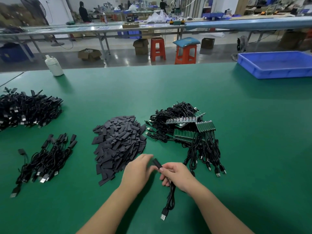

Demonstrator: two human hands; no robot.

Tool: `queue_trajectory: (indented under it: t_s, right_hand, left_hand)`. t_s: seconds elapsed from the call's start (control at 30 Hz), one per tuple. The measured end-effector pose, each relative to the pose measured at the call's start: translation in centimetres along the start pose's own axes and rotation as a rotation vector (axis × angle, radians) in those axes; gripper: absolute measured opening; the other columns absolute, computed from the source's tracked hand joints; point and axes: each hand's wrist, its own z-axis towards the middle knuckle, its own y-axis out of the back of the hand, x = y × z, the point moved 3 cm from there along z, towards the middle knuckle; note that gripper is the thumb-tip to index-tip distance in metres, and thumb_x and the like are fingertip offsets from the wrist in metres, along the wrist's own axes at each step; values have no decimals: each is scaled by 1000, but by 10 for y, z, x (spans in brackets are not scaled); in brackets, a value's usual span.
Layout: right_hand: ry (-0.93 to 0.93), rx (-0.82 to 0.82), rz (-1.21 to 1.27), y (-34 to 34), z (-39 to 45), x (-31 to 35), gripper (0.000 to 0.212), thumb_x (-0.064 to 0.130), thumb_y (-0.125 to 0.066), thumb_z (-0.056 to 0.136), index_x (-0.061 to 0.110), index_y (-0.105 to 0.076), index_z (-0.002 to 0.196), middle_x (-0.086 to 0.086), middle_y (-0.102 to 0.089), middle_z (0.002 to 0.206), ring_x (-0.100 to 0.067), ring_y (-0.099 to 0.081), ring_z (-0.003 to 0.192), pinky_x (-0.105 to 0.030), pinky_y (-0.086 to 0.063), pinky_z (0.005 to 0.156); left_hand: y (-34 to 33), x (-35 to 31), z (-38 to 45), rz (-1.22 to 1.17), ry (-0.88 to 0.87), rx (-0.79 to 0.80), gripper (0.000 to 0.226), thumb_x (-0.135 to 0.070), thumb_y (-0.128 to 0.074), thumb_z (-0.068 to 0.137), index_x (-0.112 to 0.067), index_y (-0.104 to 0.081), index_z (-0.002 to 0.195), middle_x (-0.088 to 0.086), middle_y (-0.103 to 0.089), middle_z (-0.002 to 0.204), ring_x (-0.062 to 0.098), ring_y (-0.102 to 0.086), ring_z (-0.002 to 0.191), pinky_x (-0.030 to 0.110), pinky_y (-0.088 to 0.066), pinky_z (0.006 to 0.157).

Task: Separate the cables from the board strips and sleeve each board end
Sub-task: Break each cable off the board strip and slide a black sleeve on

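Head view: at six o'clock on the green table (219, 102), the right hand (177, 176) grips a black cable (170, 196) while the left hand (139, 171) pinches its sleeved end (157, 163).

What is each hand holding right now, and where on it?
Right hand grips one black cable just below its sleeved end; left hand pinches that black sleeve.

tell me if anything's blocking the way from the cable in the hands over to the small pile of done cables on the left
Nothing visible blocks it. The cable is held between the left hand and right hand. Bare green mat lies between it and the small pile. The sleeve heap sits farther back, off that path.
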Motion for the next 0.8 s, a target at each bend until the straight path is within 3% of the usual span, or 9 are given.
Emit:
queue_trajectory:
  t_s: [0.07, 0.17, 0.3, 0.4, 0.5, 0.57, 0.7, 0.8]
  right_hand:
    - [-3, -2, -6, 0, 0, -1, 15, 16, -58, 100, 8, -70, 103, -3, -71, 76, -15, -68, 66, -26, -57, 66]
    - [-8, -1, -30, -1, 0, -1, 14, 16, -59, 99, 8, -70, 101, -4, -72, 79, -14, -68, 68, -26, -57, 68]
    - [-8, -3, -50, -1, 0, -1, 13, 17, -61, 98, 9, -71, 100, -4, -72, 80, -14, -69, 69, -25, -56, 69]
    - [-2, 2, -45, -1, -1, 0, 12, 18, -62, 97, 9, -70, 99, -4, -72, 81, -14, -69, 70, -24, -55, 68]
    - [46, -49, 82, -1, -3, 4, 11, 18, -65, 96, 14, -74, 98, -3, -76, 85, -13, -70, 74, -19, -52, 65]
    - [81, -171, 229, -1, -4, 9, 13, 20, -70, 92, 13, -77, 100, 0, -77, 89, -14, -70, 82, -17, -52, 67]
    - [91, -390, 524, -5, 2, 21, 19, 27, -78, 82, 13, -79, 96, 10, -70, 75, -11, -59, 76, -24, -49, 72]
    - [132, -359, 547, -15, 4, 38, 14, 27, -76, 84, 17, -79, 95, 11, -69, 75, -10, -59, 76, -21, -50, 72]
  left_hand:
    - [2, -1, -3, 54, -28, -32, 30, -43, -70, 86, -28, -70, 112, -12, -70, 103, 8, -66, 82, 25, -52, 74]
    - [4, -3, -5, 37, -113, -45, 24, -33, -72, 87, -22, -72, 108, -7, -73, 95, 16, -69, 81, 28, -54, 70]
    - [5, -5, -3, 38, -176, -27, 26, -28, -67, 91, -17, -71, 114, -2, -73, 101, 24, -70, 85, 33, -56, 73]
    - [2, -9, -3, -6, -122, 28, 33, -28, -62, 95, -22, -65, 127, -4, -71, 111, 18, -68, 95, 31, -53, 84]
    - [4, -10, -10, -327, 144, 30, 41, -28, -64, 94, -30, -56, 134, -11, -70, 107, 4, -66, 94, 25, -51, 91]
    - [2, -12, -17, -540, 323, 45, 34, -32, -64, 94, -30, -60, 128, -13, -72, 100, 1, -66, 92, 27, -52, 92]
    - [-11, -24, -35, -1090, 470, 316, 18, -15, -56, 99, -4, -66, 110, 11, -74, 101, 25, -71, 94, 38, -55, 85]
    - [-3, -24, -39, -1141, 461, 328, 16, -5, -56, 97, 5, -63, 107, 19, -73, 96, 26, -69, 80, 31, -57, 71]
